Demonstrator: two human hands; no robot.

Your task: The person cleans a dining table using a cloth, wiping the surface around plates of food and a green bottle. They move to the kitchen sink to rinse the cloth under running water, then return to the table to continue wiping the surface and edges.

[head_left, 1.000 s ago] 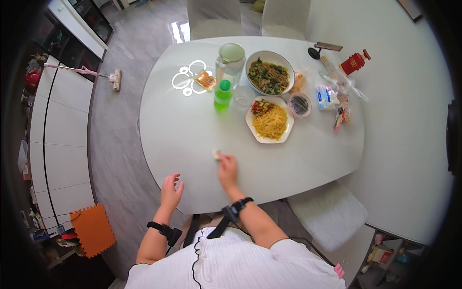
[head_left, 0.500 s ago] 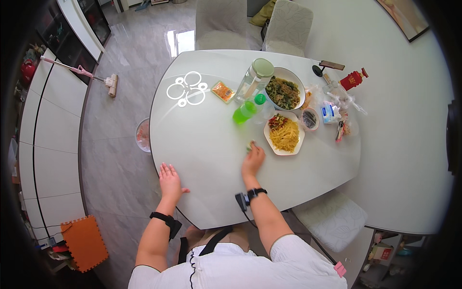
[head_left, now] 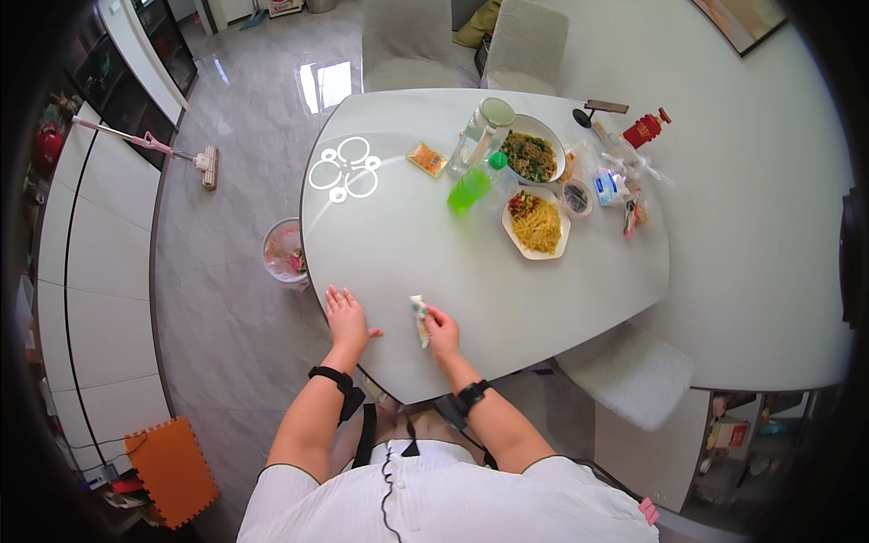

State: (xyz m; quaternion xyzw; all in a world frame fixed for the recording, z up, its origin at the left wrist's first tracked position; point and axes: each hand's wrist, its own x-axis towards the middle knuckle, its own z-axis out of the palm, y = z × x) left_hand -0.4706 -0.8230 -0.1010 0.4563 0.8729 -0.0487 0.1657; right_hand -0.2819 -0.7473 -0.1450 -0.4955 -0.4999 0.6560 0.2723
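Note:
My left hand (head_left: 348,319) lies flat near the table's left edge, its fingers stretched forward and its thumb out to the side. My right hand (head_left: 441,333) is closed on a small crumpled white strip (head_left: 418,312) with green and yellowish marks, perhaps a wrapper or a tissue; I cannot tell which. It hangs or stands just left of my fingers, over the near part of the white table (head_left: 507,308). Farther off are a bottle of green drink (head_left: 469,192), a plate of yellow shredded food (head_left: 538,228) and a bowl of greens with noodles (head_left: 529,156).
A clear jug with a pale green lid (head_left: 484,131) and an orange packet (head_left: 426,160) stand at the back, beside a white ring-shaped trivet (head_left: 344,170). Bags and a tissue pack (head_left: 609,189) crowd the right. A lined bin (head_left: 285,252) stands on the floor left of the table.
My right hand has drawn back toward me and to the left, away from the plate, with the white strip in its fingers. My left hand stays flat on the table. The view has shifted slightly.

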